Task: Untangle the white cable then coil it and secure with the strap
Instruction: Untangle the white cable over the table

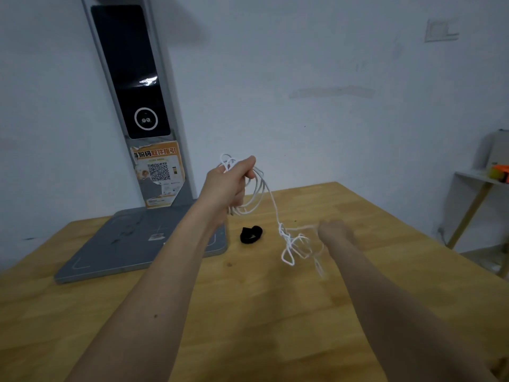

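My left hand [230,186] grips a bunch of white cable [259,194] loops held high; one strand runs down-right to the knot by my right hand [334,231] — blurred, can't tell its grip. Strap [250,234] on table, btwn hands.

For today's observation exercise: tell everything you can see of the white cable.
The white cable is thin and looks like smooth plastic. Several loops are gathered in the raised left hand, sticking out above its fingers. One strand slopes down to a tangled knot hanging above the wooden table, where the blurred right hand holds it.
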